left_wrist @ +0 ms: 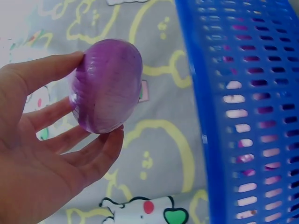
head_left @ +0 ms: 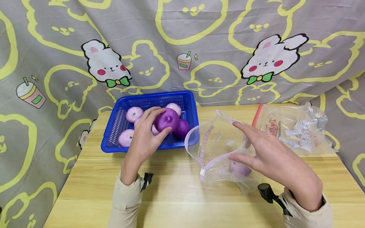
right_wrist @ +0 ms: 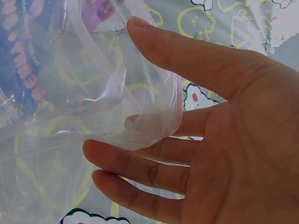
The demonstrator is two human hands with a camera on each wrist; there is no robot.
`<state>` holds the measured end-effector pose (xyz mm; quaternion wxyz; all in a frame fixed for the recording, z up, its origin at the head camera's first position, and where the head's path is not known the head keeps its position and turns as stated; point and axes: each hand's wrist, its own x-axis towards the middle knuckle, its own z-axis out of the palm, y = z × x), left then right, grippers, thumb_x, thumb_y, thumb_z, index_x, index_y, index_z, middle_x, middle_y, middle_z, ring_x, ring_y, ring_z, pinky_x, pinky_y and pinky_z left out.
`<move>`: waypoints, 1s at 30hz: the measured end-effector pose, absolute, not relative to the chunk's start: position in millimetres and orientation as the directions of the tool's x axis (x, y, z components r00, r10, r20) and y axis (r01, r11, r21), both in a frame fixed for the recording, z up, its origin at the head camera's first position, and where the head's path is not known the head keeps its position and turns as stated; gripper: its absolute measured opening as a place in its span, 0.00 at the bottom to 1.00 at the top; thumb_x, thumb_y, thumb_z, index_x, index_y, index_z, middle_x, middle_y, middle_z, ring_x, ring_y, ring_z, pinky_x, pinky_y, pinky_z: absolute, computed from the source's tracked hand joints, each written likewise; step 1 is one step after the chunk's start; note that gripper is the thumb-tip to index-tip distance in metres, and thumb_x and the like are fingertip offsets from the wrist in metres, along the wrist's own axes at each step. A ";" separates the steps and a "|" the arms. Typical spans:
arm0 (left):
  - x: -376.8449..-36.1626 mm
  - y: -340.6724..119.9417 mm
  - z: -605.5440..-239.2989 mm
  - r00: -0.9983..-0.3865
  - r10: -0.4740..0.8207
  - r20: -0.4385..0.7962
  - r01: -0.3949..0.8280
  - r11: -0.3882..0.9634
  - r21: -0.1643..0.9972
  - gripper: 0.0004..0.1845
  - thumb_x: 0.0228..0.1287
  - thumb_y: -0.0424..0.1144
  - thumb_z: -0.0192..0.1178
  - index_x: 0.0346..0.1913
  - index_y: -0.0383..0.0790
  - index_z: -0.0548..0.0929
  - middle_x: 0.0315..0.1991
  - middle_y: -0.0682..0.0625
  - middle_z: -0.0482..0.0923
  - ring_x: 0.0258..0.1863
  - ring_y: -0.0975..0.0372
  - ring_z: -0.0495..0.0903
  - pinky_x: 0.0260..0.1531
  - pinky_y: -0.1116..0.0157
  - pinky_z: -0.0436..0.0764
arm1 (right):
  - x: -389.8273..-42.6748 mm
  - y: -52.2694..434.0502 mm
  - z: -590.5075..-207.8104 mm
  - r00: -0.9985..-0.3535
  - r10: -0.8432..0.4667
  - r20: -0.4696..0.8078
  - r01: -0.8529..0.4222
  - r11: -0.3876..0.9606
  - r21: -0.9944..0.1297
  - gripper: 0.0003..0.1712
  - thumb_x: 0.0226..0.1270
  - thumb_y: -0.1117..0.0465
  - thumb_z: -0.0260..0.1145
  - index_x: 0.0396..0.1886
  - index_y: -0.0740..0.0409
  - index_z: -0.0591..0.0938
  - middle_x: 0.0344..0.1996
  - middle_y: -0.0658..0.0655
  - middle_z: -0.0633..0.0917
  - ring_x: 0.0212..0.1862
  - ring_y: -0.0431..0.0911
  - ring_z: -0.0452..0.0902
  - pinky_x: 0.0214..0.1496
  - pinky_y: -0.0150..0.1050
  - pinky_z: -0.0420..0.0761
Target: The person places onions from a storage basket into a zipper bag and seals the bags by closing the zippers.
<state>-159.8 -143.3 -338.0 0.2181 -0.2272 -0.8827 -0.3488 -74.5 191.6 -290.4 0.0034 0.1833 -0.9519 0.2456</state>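
Observation:
My left hand [head_left: 144,136] grips a purple onion [head_left: 168,120] above the blue plastic basket [head_left: 106,136]. In the left wrist view the onion [left_wrist: 107,86] sits between the thumb and the fingertips, its skin smooth and shiny. Several paler and darker onions lie in the basket, partly covered by that hand. To the right, a clear zip bag [head_left: 212,144] with a lilac-edged mouth lies wide apart, facing the basket. A purple onion [head_left: 240,167] shows inside it. My right hand [head_left: 273,156] touches the bag's mouth with spread thumb and fingers; the right wrist view shows plastic over one fingertip.
Behind the right hand lies another clear bag [head_left: 302,129] with a red edge and crumpled pale pieces in it. A grey cartoon-print cloth [head_left: 216,91] hangs along the back of the wooden table [head_left: 176,196].

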 end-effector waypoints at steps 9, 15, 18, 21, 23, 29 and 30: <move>-141.4 -133.1 -322.2 -0.763 0.267 0.588 0.607 0.609 0.511 0.30 0.57 0.42 0.74 0.63 0.43 0.78 0.64 0.45 0.73 0.62 0.54 0.74 0.58 0.54 0.77 | -73.9 191.7 -291.0 -0.934 -0.346 0.093 -0.347 0.812 -0.469 0.52 0.60 0.27 0.61 0.76 0.50 0.62 0.66 0.59 0.75 0.63 0.56 0.74 0.62 0.62 0.71; -128.5 -123.3 -314.1 -0.736 0.294 0.610 0.646 0.575 0.502 0.31 0.57 0.41 0.74 0.64 0.43 0.78 0.65 0.46 0.73 0.65 0.57 0.71 0.62 0.56 0.74 | -73.1 192.1 -291.6 -0.932 -0.349 0.099 -0.353 0.810 -0.467 0.52 0.60 0.27 0.62 0.76 0.51 0.63 0.67 0.59 0.74 0.63 0.56 0.74 0.62 0.63 0.70; -121.6 -118.2 -311.2 -0.721 0.308 0.621 0.670 0.538 0.511 0.31 0.56 0.40 0.75 0.64 0.43 0.78 0.65 0.46 0.72 0.66 0.58 0.70 0.62 0.59 0.74 | -72.7 192.2 -292.1 -0.929 -0.354 0.111 -0.363 0.808 -0.465 0.52 0.60 0.28 0.63 0.76 0.51 0.63 0.66 0.59 0.74 0.63 0.57 0.74 0.62 0.63 0.70; -115.3 -112.6 -309.2 -0.695 0.337 0.635 0.703 0.500 0.506 0.31 0.56 0.38 0.75 0.63 0.41 0.78 0.66 0.44 0.71 0.66 0.58 0.70 0.63 0.59 0.73 | -72.6 192.4 -292.6 -0.927 -0.357 0.119 -0.370 0.807 -0.460 0.51 0.60 0.30 0.64 0.76 0.51 0.63 0.66 0.59 0.75 0.62 0.56 0.74 0.62 0.63 0.70; -111.5 -108.6 -308.3 -0.676 0.362 0.642 0.725 0.484 0.490 0.31 0.55 0.38 0.75 0.63 0.40 0.78 0.66 0.43 0.71 0.67 0.57 0.69 0.63 0.60 0.73 | -72.9 192.4 -292.4 -0.926 -0.358 0.122 -0.372 0.808 -0.456 0.51 0.60 0.31 0.66 0.76 0.52 0.63 0.67 0.60 0.74 0.63 0.57 0.74 0.63 0.62 0.70; -102.1 -98.0 -307.6 -0.659 0.422 0.623 0.746 0.470 0.471 0.30 0.56 0.39 0.74 0.62 0.39 0.78 0.66 0.44 0.71 0.65 0.57 0.71 0.61 0.64 0.75 | -74.4 192.7 -291.6 -0.923 -0.365 0.120 -0.379 0.807 -0.453 0.52 0.59 0.34 0.69 0.76 0.53 0.62 0.69 0.62 0.72 0.67 0.61 0.69 0.64 0.64 0.69; -100.9 -96.4 -307.8 -0.656 0.432 0.618 0.749 0.468 0.468 0.30 0.56 0.39 0.74 0.62 0.39 0.78 0.66 0.44 0.71 0.64 0.57 0.72 0.61 0.64 0.75 | -74.6 192.7 -291.8 -0.923 -0.366 0.121 -0.380 0.806 -0.454 0.52 0.59 0.35 0.70 0.76 0.53 0.62 0.69 0.62 0.72 0.67 0.61 0.69 0.64 0.64 0.68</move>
